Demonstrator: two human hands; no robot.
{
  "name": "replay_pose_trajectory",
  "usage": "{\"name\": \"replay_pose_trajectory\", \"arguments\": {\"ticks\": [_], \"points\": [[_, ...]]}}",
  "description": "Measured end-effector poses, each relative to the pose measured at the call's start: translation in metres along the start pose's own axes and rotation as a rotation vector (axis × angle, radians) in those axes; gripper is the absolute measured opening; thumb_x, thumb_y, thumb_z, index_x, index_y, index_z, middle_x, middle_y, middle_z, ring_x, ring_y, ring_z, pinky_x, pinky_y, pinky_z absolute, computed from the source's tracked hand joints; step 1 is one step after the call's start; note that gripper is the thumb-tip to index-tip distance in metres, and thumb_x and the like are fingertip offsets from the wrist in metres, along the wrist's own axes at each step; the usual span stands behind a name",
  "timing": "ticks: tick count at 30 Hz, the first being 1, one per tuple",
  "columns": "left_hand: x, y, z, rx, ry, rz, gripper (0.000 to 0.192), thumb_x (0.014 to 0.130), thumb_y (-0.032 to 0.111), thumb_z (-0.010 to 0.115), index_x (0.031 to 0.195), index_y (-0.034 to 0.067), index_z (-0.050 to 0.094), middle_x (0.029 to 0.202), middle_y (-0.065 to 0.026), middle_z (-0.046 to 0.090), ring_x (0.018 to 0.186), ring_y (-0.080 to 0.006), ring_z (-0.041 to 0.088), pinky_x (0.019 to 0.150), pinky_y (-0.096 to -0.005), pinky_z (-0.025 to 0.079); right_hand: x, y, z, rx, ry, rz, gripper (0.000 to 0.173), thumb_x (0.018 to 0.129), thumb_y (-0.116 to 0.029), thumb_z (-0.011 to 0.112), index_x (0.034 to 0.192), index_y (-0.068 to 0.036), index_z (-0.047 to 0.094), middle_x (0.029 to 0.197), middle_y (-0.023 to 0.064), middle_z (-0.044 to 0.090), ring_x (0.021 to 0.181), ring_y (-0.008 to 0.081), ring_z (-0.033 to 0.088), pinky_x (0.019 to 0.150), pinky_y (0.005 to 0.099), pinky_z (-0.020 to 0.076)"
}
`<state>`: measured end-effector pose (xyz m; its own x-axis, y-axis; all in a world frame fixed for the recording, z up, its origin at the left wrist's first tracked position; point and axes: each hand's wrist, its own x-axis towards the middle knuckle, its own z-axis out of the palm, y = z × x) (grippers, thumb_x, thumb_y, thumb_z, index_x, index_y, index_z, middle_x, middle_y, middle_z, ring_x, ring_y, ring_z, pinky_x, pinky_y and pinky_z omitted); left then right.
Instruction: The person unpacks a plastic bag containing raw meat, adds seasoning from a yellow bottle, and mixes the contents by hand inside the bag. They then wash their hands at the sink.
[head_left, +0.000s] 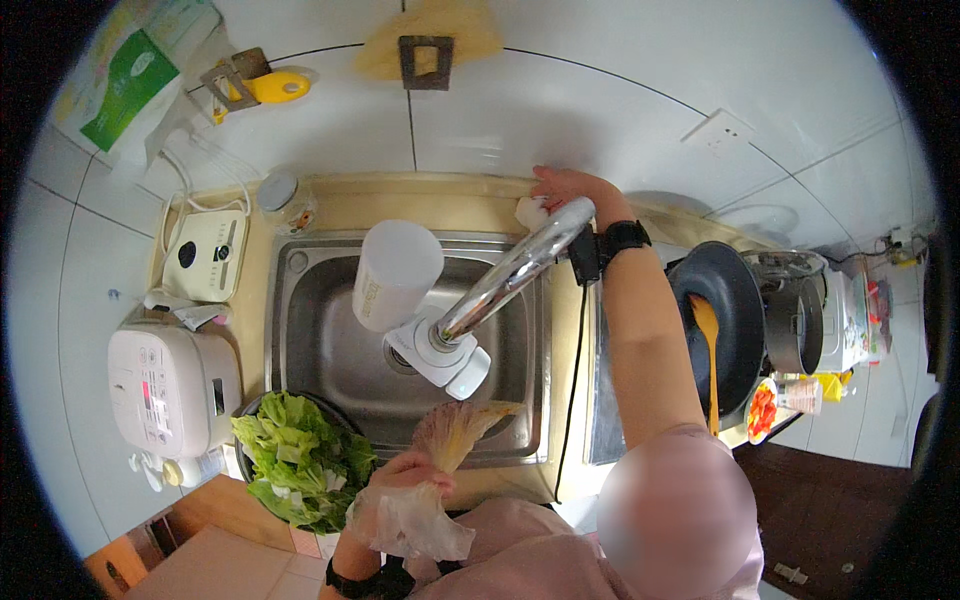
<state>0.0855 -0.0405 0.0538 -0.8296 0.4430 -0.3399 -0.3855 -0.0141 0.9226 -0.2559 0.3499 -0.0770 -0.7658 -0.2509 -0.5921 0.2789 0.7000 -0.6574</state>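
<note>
My left hand (412, 476) grips a bunched, thin translucent sheet with purple and yellow tints (457, 435) in front of the sink, and a crumpled clear plastic bag (420, 521) hangs over the wrist. My right hand (574, 187) reaches behind the chrome faucet (517, 274) to the back ledge, its fingers at a small white thing (532, 214); whether they grip it is hidden. A white water filter (397, 274) is fitted on the faucet, above the steel sink (330, 382). At the left front, a dark bowl holds torn green lettuce (300, 461).
A rice cooker (172, 390), a white appliance (206, 255) and a lidded jar (286, 201) stand left of the sink. To the right are a black wok (724, 330) with a wooden spatula (706, 322), a saucepan (795, 330) and a dish of chopped red food (762, 411). A black cable (576, 397) crosses the counter.
</note>
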Motion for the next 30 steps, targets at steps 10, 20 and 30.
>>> {"name": "replay_pose_trajectory", "arguments": {"ticks": [10,20,30], "points": [[0.006,0.007,-0.017,0.617,-0.183,0.545,0.008,0.067,0.010,0.063,0.074,0.011,0.062,0.081,-0.0003,0.064,0.069,-0.0165,0.055,0.065,-0.0272,0.043,-0.149,-0.048,0.045,0.679,0.876,-0.214,0.029,0.088,-0.024,0.043,0.099,-0.002,0.058,0.090,0.0087,0.061,0.080,0.0178,0.056,0.070,0.0300,0.0435],[-0.007,-0.005,-0.028,0.556,-0.221,0.624,0.021,0.061,0.005,0.063,0.080,0.010,0.058,0.081,0.0015,0.060,0.069,-0.0179,0.052,0.059,-0.0253,0.044,-0.137,-0.107,0.192,-0.643,0.491,-0.340,0.041,0.079,-0.008,0.045,0.118,0.004,0.044,0.121,0.0227,0.044,0.114,0.0393,0.039,0.098,0.0403,0.0306],[-0.033,-0.021,-0.041,0.425,-0.227,0.399,0.023,0.061,0.008,0.064,0.083,0.011,0.064,0.087,0.0004,0.063,0.075,-0.0153,0.053,0.065,-0.0236,0.044,0.001,-0.130,0.178,-1.214,0.748,0.642,0.050,0.085,-0.024,0.037,0.126,0.004,0.037,0.129,0.0226,0.038,0.119,0.0395,0.034,0.100,0.0538,0.0194]]}}
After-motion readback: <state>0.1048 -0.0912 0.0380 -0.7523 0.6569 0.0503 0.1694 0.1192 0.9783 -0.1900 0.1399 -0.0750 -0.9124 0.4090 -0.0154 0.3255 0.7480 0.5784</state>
